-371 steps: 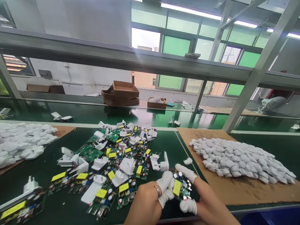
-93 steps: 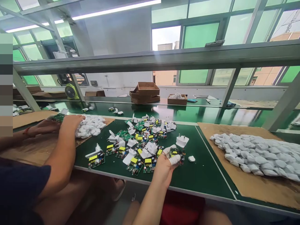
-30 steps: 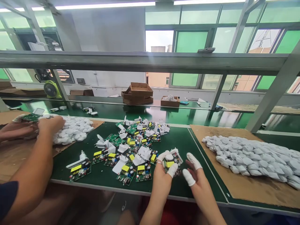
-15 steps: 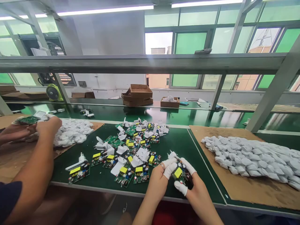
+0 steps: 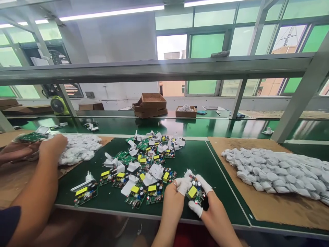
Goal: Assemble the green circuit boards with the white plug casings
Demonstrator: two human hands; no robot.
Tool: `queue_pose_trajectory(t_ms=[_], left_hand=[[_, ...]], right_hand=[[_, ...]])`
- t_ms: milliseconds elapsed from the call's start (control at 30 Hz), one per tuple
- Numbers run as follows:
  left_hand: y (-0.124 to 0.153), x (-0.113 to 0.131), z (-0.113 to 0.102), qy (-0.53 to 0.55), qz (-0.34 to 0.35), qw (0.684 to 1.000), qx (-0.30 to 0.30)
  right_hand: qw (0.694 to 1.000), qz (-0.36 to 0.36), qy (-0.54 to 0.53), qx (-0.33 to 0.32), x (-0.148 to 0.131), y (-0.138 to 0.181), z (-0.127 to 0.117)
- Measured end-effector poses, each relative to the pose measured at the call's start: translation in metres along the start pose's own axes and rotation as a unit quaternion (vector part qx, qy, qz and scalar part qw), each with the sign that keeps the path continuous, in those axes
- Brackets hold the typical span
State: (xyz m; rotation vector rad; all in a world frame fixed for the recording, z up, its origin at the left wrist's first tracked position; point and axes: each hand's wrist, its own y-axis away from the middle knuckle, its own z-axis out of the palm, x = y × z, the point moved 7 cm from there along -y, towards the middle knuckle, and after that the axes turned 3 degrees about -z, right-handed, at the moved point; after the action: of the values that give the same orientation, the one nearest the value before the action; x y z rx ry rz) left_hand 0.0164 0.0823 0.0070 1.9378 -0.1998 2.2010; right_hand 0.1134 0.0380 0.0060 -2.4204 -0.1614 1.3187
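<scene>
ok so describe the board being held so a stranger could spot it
Start at the green table with its heap of boards and white plug shells. Right of that heap, at the near edge, one circuit board sits between the left hand and right hand. Unlike the heap's boards, it is lifted, pinched by white-capped fingers.

green bench [image 5: 200,161] carries circuit boards [image 5: 146,162], cardboard [image 5: 269,206]

Green-tinted windows [image 5: 205,48], ceiling striplights [image 5: 110,13]
</scene>
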Motion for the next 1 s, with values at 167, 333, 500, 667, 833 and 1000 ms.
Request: queue_pose_trajectory(t_ms=[167,333,500,667,833,1000], left_hand=[[0.012,0.002,0.002,-0.1,0.013,0.992,0.08],[0.019,0.003,-0.003,-0.178,0.033,0.979,0.099],[0.011,-0.001,0.0,0.012,-0.007,0.999,-0.039],[0.021,0.003,-0.003,-0.167,0.055,0.983,0.058],[0.02,0.013,0.007,-0.143,0.09,0.985,-0.032],[0.012,0.021,0.005,-0.078,0.083,0.973,-0.2]], right_hand=[[0.998,-0.008,0.055,0.013,0.0,0.002,-0.001],[0.997,-0.03,0.072,0.009,0.0,0.002,0.0],[0.997,-0.012,0.073,0.007,0.001,0.002,0.001],[0.998,-0.008,0.067,0.016,0.003,0.004,-0.001],[1.0,-0.002,0.013,0.029,0.005,0.003,-0.006],[0.997,0.021,-0.071,-0.031,0.007,0.003,-0.001]])
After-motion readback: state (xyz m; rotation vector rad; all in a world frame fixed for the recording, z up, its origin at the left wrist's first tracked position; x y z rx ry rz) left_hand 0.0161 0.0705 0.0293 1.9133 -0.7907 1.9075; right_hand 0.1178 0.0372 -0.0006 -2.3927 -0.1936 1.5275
